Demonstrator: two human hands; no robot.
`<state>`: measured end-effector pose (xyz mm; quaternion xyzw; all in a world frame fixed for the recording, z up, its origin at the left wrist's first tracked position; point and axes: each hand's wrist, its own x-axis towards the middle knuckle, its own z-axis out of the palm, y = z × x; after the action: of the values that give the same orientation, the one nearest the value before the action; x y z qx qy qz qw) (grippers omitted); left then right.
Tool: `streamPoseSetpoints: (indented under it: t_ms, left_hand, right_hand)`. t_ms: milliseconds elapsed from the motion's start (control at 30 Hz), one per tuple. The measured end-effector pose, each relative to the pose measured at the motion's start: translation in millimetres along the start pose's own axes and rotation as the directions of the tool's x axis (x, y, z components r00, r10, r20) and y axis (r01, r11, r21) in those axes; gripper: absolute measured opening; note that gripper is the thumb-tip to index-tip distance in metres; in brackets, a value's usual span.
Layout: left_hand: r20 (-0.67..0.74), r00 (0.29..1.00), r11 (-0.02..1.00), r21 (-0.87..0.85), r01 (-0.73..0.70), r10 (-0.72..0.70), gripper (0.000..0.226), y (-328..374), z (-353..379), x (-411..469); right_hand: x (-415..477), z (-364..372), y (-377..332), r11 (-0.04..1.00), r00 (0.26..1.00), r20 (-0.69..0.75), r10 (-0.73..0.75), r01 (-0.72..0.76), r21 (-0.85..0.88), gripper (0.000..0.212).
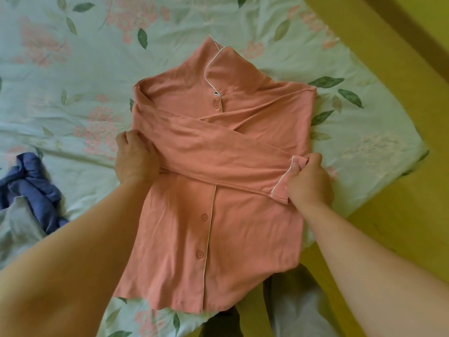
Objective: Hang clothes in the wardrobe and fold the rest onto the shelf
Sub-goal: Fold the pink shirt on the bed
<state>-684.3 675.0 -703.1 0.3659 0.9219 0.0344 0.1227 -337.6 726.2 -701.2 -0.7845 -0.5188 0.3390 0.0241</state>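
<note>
A salmon-pink button-up pyjama shirt (pixel 218 227) with white piping lies flat, front up, on the floral bedsheet (pixel 73 69). Both sleeves are folded across its chest, one over the other. My right hand (pixel 308 181) pinches the cuff of the upper sleeve at the shirt's right edge. At the shirt's left edge, my left hand (pixel 136 156) grips the fold of that same sleeve, fingers curled under the fabric.
A crumpled blue garment (pixel 31 183) and a grey one (pixel 17 227) lie on the bed at the left. The mattress corner (pixel 413 152) is at the right, with yellow floor (pixel 401 215) beyond. Grey and dark fabric (pixel 291 310) shows below the shirt's hem.
</note>
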Motion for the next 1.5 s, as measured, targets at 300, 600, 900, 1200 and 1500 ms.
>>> streamPoseSetpoints:
  t_ms: [300,600,900,1200,1500]
  left_hand:
    - [0.088,0.988,0.984,0.137,0.112,-0.124,0.045,51,-20,47]
    - [0.119,0.941,0.940,0.096,-0.329,0.317,0.046,121,-30,110]
    - [0.223,0.956,0.981,-0.068,-0.180,0.191,0.059,235,-5,168]
    - [0.368,0.921,0.982,0.082,-0.169,0.128,0.020,257,-9,191]
    - [0.323,0.942,0.975,-0.160,0.152,-0.094,0.017,246,-6,210]
  right_hand:
    - [43,-12,-40,0.951,0.966,-0.061,-0.251,0.234,-0.203,0.081]
    - [132,-22,-135,0.794,0.843,0.143,-0.519,0.538,-0.283,0.051]
    - [175,-13,-234,0.993,0.929,0.350,-0.121,0.119,0.027,0.066]
    - [202,-16,-243,0.972,0.686,0.721,-0.095,0.221,-0.082,0.023]
    - [216,-26,-272,0.908,0.888,0.227,-0.400,0.418,-0.035,0.008]
